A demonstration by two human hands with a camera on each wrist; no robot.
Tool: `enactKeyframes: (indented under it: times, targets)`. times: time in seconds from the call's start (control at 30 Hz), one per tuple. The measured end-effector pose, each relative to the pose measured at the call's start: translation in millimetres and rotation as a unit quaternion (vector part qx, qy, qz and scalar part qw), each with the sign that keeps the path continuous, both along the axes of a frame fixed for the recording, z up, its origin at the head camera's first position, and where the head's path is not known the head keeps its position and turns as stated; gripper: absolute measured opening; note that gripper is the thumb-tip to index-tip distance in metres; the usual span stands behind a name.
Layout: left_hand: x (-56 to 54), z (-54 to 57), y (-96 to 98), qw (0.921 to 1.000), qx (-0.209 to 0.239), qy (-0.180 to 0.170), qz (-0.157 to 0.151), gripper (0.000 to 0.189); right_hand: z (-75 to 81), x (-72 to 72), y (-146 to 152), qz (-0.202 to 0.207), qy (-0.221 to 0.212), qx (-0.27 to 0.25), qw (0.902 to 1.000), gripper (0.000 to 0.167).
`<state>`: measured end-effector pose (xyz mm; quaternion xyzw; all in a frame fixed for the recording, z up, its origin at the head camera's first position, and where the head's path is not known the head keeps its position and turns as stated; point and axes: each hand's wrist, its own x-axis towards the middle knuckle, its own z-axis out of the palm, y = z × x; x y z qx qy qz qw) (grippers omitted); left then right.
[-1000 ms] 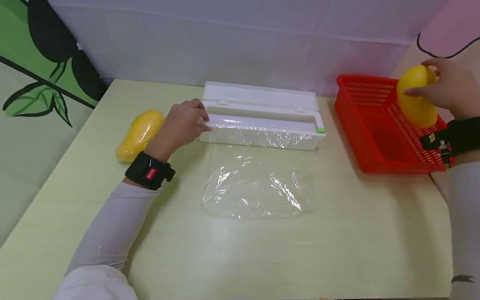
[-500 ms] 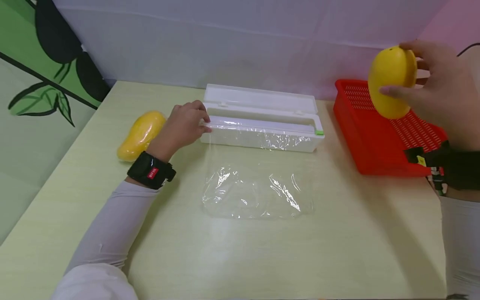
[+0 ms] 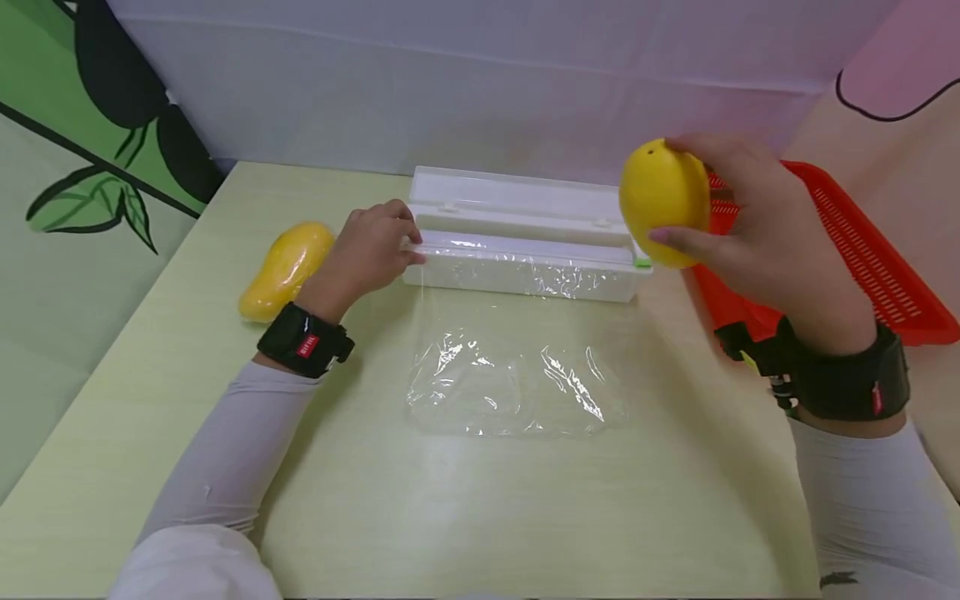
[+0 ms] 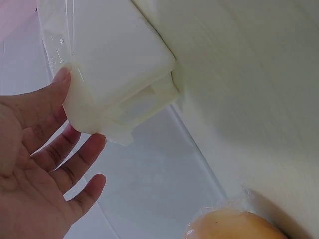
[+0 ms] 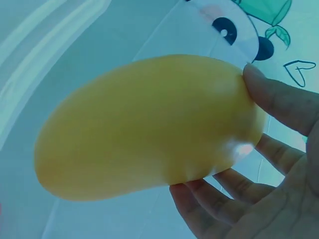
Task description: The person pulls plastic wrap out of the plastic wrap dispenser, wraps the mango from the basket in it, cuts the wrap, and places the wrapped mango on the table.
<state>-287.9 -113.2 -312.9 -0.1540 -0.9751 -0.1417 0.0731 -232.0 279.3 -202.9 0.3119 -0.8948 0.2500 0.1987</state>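
My right hand holds a yellow mango in the air, just past the right end of a white cling film dispenser. In the right wrist view the thumb and fingers grip one end of the mango. My left hand pinches the dispenser's left end between thumb and fingers, as the left wrist view of the box also shows. The dispenser's lid stands open at the back. A sheet of clear film runs from its front edge over the table.
A second mango, wrapped in film, lies left of the left hand. A red plastic basket stands at the right, partly hidden behind the right hand and wrist. A draped wall backs the table.
My right hand has lifted the mango out from over the red basket and carried it left toward the dispenser. The left hand has stayed at the dispenser's end.
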Motion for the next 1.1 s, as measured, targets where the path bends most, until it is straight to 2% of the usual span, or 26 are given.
enactKeyframes:
  times: [0.17,0.3,0.5,0.67,0.83,1.1]
  targets:
    - [0.5,0.3,-1.2,1.0,0.001,-0.001,-0.007,0.024,-26.2,3.4,-25.8,0.077,0.008,0.005,0.997,0.073]
    - [0.2,1.0,0.2,1.0,-0.001,0.0,-0.007,0.025,-56.0,4.3,-45.9,0.132,-0.023,0.054,0.9894,0.068]
    - [1.9,3.5,0.6,0.9999,-0.008,-0.008,-0.002,0.026,-92.4,7.1,-68.2,0.18,-0.066,0.135,0.9721,0.063]
    - [3.6,3.8,-0.2,0.9999,-0.008,-0.006,-0.001,0.026,-110.8,9.9,-80.9,0.201,-0.078,0.184,0.9589,0.06]
    - [3.6,2.9,-0.5,1.0,-0.007,-0.002,-0.001,0.026,-124.5,15.2,-89.8,0.213,-0.083,0.212,0.9501,0.062]
    - [2.5,1.3,0.0,1.0,-0.002,-0.005,0.0,0.027,-138.1,21.1,-95.9,0.213,-0.092,0.214,0.9487,0.063]
